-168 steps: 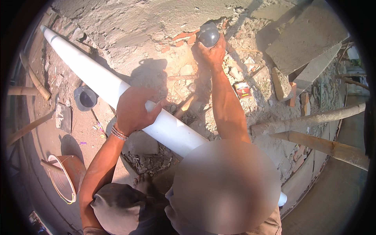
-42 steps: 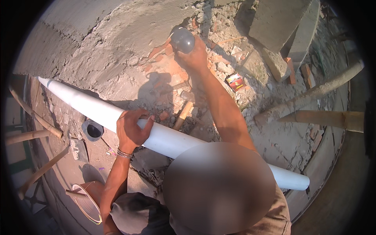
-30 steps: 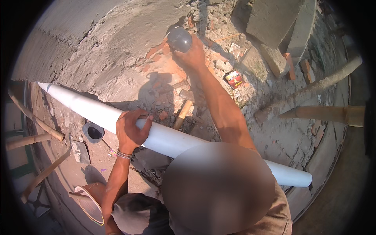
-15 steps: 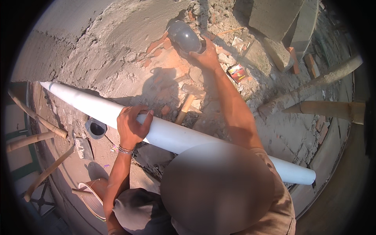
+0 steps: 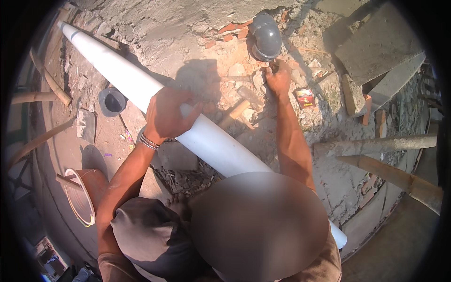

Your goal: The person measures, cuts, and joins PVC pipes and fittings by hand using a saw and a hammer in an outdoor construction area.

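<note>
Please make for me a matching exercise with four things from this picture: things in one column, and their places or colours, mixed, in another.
Things:
1. long pipe
2. elbow pipe
3. bucket
4. small box

Descriptions:
A. reddish brown, with a pale rim
B. just right of the right hand
C. partly covered by the left hand
D. dark grey and bent

Right pairs: 1-C, 2-D, 3-A, 4-B.

"What do I have around me on the left, going by the clock?"

"At eight, my reddish-brown bucket (image 5: pixel 93 182) with a stick (image 5: pixel 68 182) at its mouth; at nine, a slanting wooden pole (image 5: pixel 43 138)."

"And right?"

"At two I see a small red packet (image 5: pixel 306 99), a grey concrete slab (image 5: pixel 376 58) farther out; at three, a rough, pale pole (image 5: pixel 376 144) reaching toward my view's rim."
</note>
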`<state>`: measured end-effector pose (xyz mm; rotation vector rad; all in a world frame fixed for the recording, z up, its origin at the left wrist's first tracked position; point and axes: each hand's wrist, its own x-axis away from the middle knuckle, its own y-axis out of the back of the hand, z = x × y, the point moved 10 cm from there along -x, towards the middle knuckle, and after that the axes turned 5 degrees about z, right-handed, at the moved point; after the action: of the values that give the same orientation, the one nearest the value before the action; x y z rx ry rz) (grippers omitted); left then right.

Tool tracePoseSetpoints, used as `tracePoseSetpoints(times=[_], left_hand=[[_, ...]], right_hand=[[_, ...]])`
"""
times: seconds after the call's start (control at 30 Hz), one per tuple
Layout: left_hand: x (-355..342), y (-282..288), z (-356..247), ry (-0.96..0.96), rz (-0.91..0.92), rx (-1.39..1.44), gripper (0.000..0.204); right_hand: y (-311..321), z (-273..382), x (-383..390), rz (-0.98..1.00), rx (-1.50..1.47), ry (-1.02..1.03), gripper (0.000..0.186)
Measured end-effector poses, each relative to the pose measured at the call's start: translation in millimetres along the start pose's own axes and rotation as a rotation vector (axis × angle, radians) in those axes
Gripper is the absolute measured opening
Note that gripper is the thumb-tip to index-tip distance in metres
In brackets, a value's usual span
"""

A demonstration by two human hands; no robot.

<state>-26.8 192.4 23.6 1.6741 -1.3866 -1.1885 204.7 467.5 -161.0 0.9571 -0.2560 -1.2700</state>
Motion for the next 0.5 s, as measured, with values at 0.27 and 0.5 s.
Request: tracePoseSetpoints(times=[0.27, 0.5], left_hand=[[5, 4, -4, 0.014, -0.026, 0.027, 0.016], [7, 9, -7, -0.009, -0.031, 0.076, 0.017]], right_hand=[[-3, 24, 9, 0.2, 0.144, -0.033, 0.024], [-3, 43, 6, 0.434, 0.022, -0.138, 0.029]])
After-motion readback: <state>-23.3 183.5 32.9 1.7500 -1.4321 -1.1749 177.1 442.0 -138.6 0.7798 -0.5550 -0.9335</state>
